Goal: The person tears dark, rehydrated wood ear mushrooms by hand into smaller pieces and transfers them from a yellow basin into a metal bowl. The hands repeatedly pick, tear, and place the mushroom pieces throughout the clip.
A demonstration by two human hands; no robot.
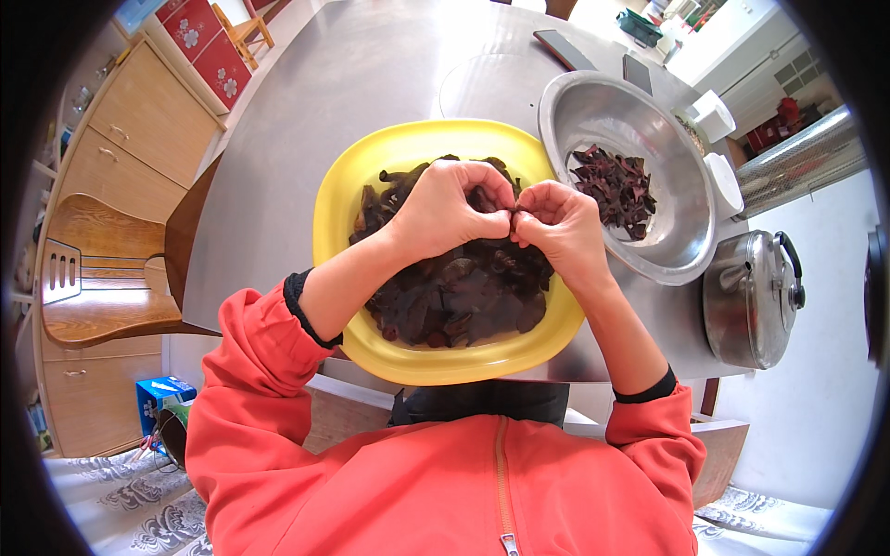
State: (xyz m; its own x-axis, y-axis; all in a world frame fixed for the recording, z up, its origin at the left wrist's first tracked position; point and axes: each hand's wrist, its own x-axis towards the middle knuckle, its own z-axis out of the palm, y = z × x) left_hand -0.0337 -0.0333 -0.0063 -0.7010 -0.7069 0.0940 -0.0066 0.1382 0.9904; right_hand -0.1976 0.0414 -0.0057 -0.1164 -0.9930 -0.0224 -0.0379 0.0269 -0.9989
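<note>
A yellow plastic basin [445, 367] lies before me, holding dark wood ear mushrooms [459, 299] in water. Above it, my left hand [455, 208] and my right hand [560, 222] meet fingertip to fingertip, both pinching a small dark piece of wood ear [513, 210]. More of the mushroom shows inside the curl of my left fingers. To the right, a wide stainless steel bowl [667, 201] holds a small heap of torn dark pieces [615, 187]; its near-left rim reaches the yellow basin's edge.
A metal kettle [747, 299] stands at the table's right edge. White containers [723, 184] are beyond the bowl. Two flat dark devices, probably phones [563, 50], lie at the back of the metal table [278, 153]. A wooden chair [104, 306] is at the left.
</note>
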